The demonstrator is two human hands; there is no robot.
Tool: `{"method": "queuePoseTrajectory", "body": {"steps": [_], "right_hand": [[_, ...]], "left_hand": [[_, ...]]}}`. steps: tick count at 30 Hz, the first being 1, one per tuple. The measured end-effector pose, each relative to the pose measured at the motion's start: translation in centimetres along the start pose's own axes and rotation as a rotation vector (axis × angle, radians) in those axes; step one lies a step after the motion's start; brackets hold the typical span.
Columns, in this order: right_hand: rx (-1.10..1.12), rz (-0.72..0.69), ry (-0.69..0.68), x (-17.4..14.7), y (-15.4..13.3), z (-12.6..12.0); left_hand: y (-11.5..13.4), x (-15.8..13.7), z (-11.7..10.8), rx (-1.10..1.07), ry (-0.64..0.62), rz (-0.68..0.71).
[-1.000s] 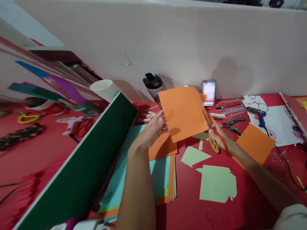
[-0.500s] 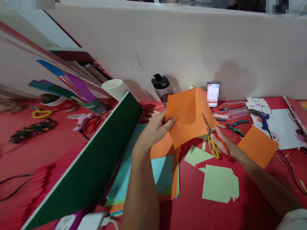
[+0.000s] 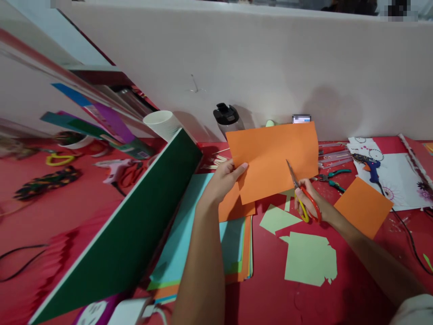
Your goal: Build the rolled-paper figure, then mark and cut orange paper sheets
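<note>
My left hand (image 3: 226, 178) pinches the left edge of an orange sheet of paper (image 3: 267, 158), thumb on the near face, holding it raised above the table. My right hand (image 3: 309, 198) is closed around scissors (image 3: 302, 198) with one red and one yellow handle loop. Their blades point up and left in front of the paper and look closed. Beneath my left forearm lies a stack of coloured paper (image 3: 233, 243), light blue and orange on top. Pale green paper scraps (image 3: 311, 259) lie on the table below the scissors.
A green board (image 3: 125, 225) leans at left. Behind the paper stand a dark-lidded bottle (image 3: 226, 117), a white cup (image 3: 162, 122) and a phone (image 3: 301, 118). To the right lie an orange square (image 3: 364, 207), pliers (image 3: 326, 178) and a blue glue gun (image 3: 372, 169) with its cord.
The orange sheet has unfolded flatter and spread to the right, now covering most of the phone. The scissors and both hands have barely shifted.
</note>
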State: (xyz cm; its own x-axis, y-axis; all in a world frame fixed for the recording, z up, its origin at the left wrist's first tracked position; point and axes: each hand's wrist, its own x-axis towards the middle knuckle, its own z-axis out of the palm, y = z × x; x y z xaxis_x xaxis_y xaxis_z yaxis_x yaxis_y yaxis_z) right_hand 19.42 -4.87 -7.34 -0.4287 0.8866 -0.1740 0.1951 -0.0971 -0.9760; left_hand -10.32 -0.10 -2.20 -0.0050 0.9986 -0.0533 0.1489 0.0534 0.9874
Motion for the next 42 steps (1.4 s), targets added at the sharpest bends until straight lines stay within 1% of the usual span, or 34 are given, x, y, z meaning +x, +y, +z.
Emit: {"method": "queuePoseTrajectory", "body": {"steps": [3, 10, 14, 18, 23, 29, 37, 42], "right_hand": [[-0.006, -0.013, 0.033, 0.0, -0.2, 0.1], [-0.085, -0.044, 0.117, -0.3, -1.2, 0.3], [-0.122, -0.038, 0.131, -0.4, -1.5, 0.2], [-0.146, -0.046, 0.144, -0.5, -1.7, 0.3], [-0.136, -0.057, 0.157, -0.4, -1.5, 0.3], [-0.126, -0.050, 0.169, -0.3, -1.4, 0.2], [-0.098, -0.029, 0.190, -0.3, -1.6, 0.2], [-0.087, -0.031, 0.196, -0.3, -1.6, 0.1]], "left_hand": [[-0.1, 0.1, 0.3, -0.007, -0.004, 0.007], [0.0, 0.3, 0.8, 0.022, 0.054, 0.055], [-0.1, 0.5, 1.2, 0.012, 0.094, 0.083], [0.0, 0.6, 1.4, -0.023, 0.118, 0.082], [0.1, 0.7, 1.6, -0.040, 0.113, 0.104], [0.0, 0.8, 1.6, 0.006, 0.135, 0.139], [0.1, 0.8, 1.8, 0.033, 0.128, 0.184], [0.2, 0.8, 1.9, 0.038, 0.136, 0.183]]}}
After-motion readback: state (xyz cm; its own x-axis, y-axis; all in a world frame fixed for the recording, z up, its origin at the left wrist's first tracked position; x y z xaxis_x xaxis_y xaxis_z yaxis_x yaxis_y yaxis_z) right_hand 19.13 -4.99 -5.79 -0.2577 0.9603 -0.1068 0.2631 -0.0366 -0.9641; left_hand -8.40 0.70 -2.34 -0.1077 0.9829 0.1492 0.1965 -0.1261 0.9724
